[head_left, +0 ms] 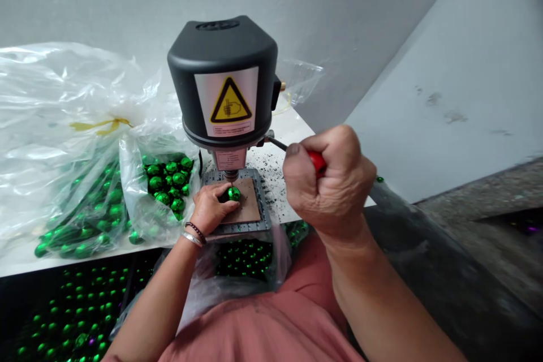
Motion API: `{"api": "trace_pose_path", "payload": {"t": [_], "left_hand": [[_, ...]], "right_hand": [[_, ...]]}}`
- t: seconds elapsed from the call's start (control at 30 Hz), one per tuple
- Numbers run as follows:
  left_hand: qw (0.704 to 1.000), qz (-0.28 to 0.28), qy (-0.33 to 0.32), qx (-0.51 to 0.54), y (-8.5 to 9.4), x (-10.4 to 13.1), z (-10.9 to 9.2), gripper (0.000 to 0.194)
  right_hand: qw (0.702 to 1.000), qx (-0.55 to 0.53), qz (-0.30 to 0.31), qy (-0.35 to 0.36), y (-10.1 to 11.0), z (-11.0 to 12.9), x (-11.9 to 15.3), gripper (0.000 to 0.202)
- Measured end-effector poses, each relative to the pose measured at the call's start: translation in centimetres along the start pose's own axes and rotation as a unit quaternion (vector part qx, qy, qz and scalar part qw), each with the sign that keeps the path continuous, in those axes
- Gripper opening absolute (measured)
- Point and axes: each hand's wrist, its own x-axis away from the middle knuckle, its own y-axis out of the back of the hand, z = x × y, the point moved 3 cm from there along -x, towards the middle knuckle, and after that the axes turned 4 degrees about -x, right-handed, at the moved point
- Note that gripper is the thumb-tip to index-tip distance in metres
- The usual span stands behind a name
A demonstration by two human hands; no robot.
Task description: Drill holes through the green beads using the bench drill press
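Drill press [223, 79], black-housed, with a yellow warning triangle on its label, stands near the front edge of the white tabletop [278, 203], toward the front right corner. Left hand [211, 207] (bracelets at the wrist) is partly closed: thumb and fingers hold one shiny green ball [233, 193] from its left side. The ball sits on a brown board [250, 203] on the press base [263, 212], directly beneath the drill bit [232, 184]; whether the bit has entered the ball cannot be determined. Right hand [328, 181] is closed in a fist around the red knob [317, 163] of the feed lever, raised to the right of the housing.

Dark chips [271, 167] are scattered on the tabletop behind and to the right of the base. Left of the press, an open clear plastic bag [131, 181] contains more green balls [171, 181]. A larger clear bag [51, 102], with a yellow tie [104, 124], extends toward the left edge. Below the front edge, further green balls [244, 257] lie close together.
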Motion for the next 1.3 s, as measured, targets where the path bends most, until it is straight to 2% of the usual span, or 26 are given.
{"api": "trace_pose_path", "payload": {"t": [0.23,0.47,0.57,0.8,0.9,1.0,1.13,1.2,1.3], "left_hand": [[1.0,-0.009,0.001,-0.009,-0.1,0.3,0.3,0.036],[0.996,0.002,-0.008,-0.086,-0.4,0.3,0.5,0.039],[0.991,0.025,-0.005,-0.129,-0.5,0.3,0.4,0.041],[0.987,0.027,-0.002,-0.159,-0.4,0.6,0.2,0.042],[0.987,0.031,-0.003,-0.156,-0.4,0.5,0.1,0.042],[0.988,0.024,-0.01,-0.152,-0.5,0.4,0.1,0.042],[0.992,0.023,-0.017,-0.121,-0.1,1.2,0.0,0.038],[0.993,0.054,-0.035,-0.104,0.5,2.3,-0.3,0.036],[0.978,0.144,-0.114,-0.099,1.7,3.7,-0.8,0.047]], "right_hand": [[0.999,-0.015,-0.021,-0.031,-0.4,0.0,2.6,0.01],[0.998,-0.052,-0.037,-0.025,-1.2,-0.5,3.9,0.015],[0.997,-0.062,-0.027,-0.046,-1.4,-0.6,4.4,0.012],[0.994,-0.099,-0.005,-0.055,-2.0,-0.6,6.2,0.015],[0.994,-0.094,-0.025,-0.054,-1.8,-0.6,5.2,0.011],[0.996,-0.007,-0.07,-0.049,-1.4,-0.4,2.3,0.005],[0.994,0.048,-0.065,-0.076,-1.4,-0.3,-1.7,0.017],[0.994,0.04,-0.054,-0.091,-1.5,-0.4,-2.6,0.019],[0.993,0.032,-0.052,-0.1,-1.6,-0.5,-2.5,0.02]]}}
